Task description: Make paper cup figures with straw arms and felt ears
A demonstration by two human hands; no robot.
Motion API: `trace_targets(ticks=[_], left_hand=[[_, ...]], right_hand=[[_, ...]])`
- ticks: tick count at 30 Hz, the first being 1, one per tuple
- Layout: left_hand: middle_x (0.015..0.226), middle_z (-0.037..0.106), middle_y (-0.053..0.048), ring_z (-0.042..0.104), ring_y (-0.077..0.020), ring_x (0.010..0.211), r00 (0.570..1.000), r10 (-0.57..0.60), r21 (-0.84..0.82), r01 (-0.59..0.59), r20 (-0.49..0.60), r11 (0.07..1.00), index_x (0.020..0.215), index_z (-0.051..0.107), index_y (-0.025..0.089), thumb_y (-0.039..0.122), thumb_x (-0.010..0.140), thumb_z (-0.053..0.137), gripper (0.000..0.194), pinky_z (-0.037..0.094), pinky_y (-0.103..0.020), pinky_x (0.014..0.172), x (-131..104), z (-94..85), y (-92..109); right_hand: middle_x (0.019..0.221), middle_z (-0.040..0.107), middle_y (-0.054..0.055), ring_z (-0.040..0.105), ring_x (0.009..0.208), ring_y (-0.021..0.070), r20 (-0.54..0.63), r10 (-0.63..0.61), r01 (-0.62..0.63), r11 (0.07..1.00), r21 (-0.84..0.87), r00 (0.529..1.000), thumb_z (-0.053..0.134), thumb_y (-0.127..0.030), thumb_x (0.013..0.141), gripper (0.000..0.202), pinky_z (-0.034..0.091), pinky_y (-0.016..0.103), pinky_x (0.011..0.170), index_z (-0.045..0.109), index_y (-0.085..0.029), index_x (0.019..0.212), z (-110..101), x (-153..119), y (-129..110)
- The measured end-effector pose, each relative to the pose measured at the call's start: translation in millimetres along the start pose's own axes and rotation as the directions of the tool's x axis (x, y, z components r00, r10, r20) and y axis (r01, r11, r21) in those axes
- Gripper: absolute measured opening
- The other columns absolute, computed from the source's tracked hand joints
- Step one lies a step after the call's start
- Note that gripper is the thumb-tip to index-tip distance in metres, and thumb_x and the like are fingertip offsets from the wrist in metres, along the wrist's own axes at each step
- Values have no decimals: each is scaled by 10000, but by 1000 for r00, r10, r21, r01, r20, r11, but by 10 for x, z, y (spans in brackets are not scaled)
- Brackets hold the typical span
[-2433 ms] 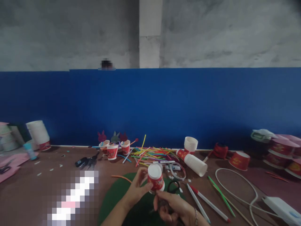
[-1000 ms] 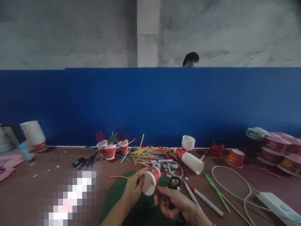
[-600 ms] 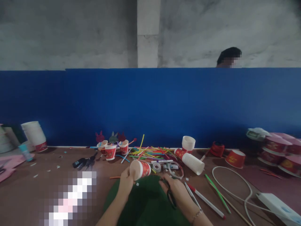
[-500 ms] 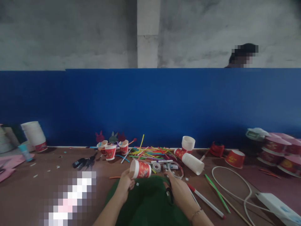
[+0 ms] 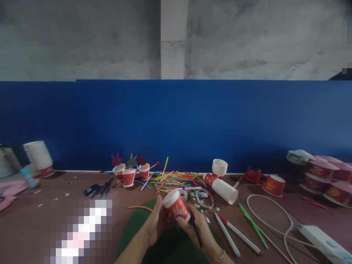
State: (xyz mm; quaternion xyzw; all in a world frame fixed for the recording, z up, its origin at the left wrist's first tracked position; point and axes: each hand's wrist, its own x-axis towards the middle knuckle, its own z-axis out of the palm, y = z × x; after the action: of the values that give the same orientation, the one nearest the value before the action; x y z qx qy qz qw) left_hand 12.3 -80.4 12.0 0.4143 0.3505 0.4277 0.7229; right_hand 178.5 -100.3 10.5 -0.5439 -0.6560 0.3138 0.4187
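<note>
A red paper cup (image 5: 178, 208) with a printed pattern and white rim is tilted in front of me, its mouth toward the upper left. My left hand (image 5: 156, 223) is closed around the cup's left side, its fingers partly hidden behind it. My right hand (image 5: 200, 224) touches the cup near its base with the thumb and fingers. Black-handled scissors (image 5: 197, 231) are also held in that hand, with the blades mostly hidden. Just beyond the cup lie a roll of clear tape (image 5: 183, 195) and a heap of coloured pipe cleaners (image 5: 178, 178).
Three cups with animal cutouts (image 5: 128, 177) stand at the back left. A stack of cups (image 5: 225, 190) lies to the right, near markers (image 5: 227, 234), a white cable (image 5: 286, 209) and a power strip (image 5: 327, 242). A blue partition (image 5: 176, 124) borders the table.
My right hand has moved left to the cup with the scissors. The cup has turned and come nearer. Behind the partition, a person has moved to the far right edge.
</note>
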Motion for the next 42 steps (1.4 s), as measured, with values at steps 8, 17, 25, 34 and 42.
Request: trace_targets(ticks=[8,17,25,34,42], left_hand=[[983,700,-76,683,-225,871,933,140,-363,-263,-331,894,1128,533,189,352,664,756,541,537,-323,780,69,182,-81],[741,713,-70,707,-195,647,860,-40,-560,-296,-509,774,1051,561,125,298,854,572,263,597,-312,612,116,120,117],[792,713,-72,712,-214,669,862,3,-497,-296,-507,816,1076,546,136,274,842,590,275,596,-329,634,126,200,4],[771,698,-54,706,-194,651,855,55,-431,-315,-516,845,1050,536,146,274,842,587,249,583,-310,638,115,210,-7],[778,691,-53,697,-182,637,856,76,-393,-312,-512,865,1066,526,156,295,845,579,266,577,-307,627,119,206,-4]], right_hand=[[692,641,13,600,614,182,52,-42,52,978,-203,998,456,-476,853,406,415,240,558,486,-204,1154,65,-66,-40],[629,687,26,660,540,167,130,-136,184,832,-523,982,239,-367,959,359,329,204,457,578,-245,964,303,-120,28],[657,716,41,686,584,193,155,-59,145,762,-631,986,290,-285,958,294,277,223,455,582,-251,973,326,-116,-14],[677,731,52,701,606,200,200,-9,146,720,-679,980,299,-250,950,279,261,233,441,569,-237,1021,273,-118,-151],[642,716,35,681,556,187,211,-55,191,685,-703,976,320,-237,937,257,232,239,421,567,-247,1007,279,-97,-84]])
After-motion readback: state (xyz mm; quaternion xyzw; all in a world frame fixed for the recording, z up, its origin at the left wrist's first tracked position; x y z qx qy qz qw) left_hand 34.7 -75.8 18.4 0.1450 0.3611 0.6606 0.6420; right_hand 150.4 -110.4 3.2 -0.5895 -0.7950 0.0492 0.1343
